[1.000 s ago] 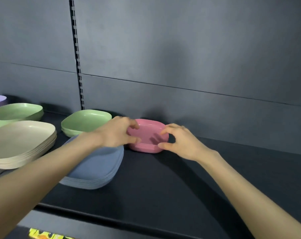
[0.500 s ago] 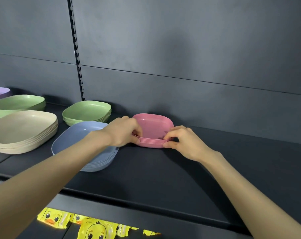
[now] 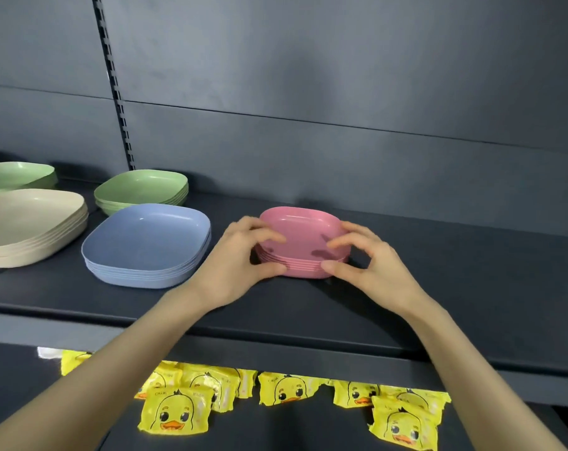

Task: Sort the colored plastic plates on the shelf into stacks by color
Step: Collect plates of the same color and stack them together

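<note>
1. While both hands are closing round it, the pink stack is sitting on the shelf, near the back wall and to the right of the other stacks.
2. The left hand is gripping the stack's left edge and the right hand is gripping its right edge. On each hand the thumb is pressing the layered rims at the front, and the curled fingers are arching narrowly over the top plate.
3. The other plates are lying in single-colour stacks:
   - The blue stack is sitting just left of the left hand.
   - The green stack is standing behind the blue one.
   - The beige stack is lying further left.
   - The larger green plates are resting at the far left edge.
4. No loose or mixed-colour plate is showing. The shelf is running out of view on the left, so that end cannot be checked.
5. Judging from this layout, the sorting is nearing completion, and the hands are probably squaring up or placing the pink stack as a last step.
6. The yellow duck packets are lying on the lower shelf and are playing no part in the task.
</note>
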### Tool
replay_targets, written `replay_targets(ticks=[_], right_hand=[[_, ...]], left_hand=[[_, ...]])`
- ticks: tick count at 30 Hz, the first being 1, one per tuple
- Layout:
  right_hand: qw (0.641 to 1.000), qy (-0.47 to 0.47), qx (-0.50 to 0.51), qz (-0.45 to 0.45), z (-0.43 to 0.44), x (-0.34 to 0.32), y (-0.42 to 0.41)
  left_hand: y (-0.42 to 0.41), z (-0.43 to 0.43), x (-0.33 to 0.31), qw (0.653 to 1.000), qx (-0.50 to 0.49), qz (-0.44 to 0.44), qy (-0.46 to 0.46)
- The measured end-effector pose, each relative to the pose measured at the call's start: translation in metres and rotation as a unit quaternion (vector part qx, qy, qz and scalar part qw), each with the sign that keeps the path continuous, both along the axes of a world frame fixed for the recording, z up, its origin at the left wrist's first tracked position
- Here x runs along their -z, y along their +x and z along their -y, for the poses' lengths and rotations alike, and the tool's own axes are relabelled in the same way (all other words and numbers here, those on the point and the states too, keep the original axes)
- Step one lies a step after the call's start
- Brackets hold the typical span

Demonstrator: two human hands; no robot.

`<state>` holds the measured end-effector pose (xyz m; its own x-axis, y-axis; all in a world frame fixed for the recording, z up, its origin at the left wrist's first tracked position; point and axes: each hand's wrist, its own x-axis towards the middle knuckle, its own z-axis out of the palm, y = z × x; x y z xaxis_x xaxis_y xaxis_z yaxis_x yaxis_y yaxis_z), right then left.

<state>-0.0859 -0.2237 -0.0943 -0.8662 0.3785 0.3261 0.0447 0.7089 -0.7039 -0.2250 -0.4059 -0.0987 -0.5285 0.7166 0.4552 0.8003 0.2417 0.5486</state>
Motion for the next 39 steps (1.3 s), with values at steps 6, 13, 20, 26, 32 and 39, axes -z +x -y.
replay_targets(ticks=[6, 13, 20, 26, 32, 39], right_hand=[[0.981, -0.188, 0.053, 0.019, 0.004, 0.002, -0.016], [0.976, -0.210, 0.063, 0.004, 0.002, 0.010, -0.021], [0.950, -0.291, 0.017, -0.112, 0.015, -0.001, -0.011], [0.925, -0.330, -0.045, -0.186, 0.037, -0.024, -0.005], [0.910, -0.345, -0.103, -0.207, 0.096, -0.046, -0.020], [0.899, -0.362, -0.143, -0.201, 0.205, -0.057, -0.057]], left_hand=[[0.009, -0.005, 0.013, 0.956, -0.027, 0.288, 0.054], [0.012, -0.013, 0.012, 0.949, -0.026, 0.296, 0.109], [0.028, -0.005, 0.005, 0.931, -0.021, 0.304, 0.199], [0.049, 0.021, -0.023, 0.913, 0.000, 0.287, 0.289], [0.049, 0.076, -0.046, 0.868, 0.002, 0.307, 0.391], [0.021, 0.185, -0.052, 0.865, -0.049, 0.272, 0.418]])
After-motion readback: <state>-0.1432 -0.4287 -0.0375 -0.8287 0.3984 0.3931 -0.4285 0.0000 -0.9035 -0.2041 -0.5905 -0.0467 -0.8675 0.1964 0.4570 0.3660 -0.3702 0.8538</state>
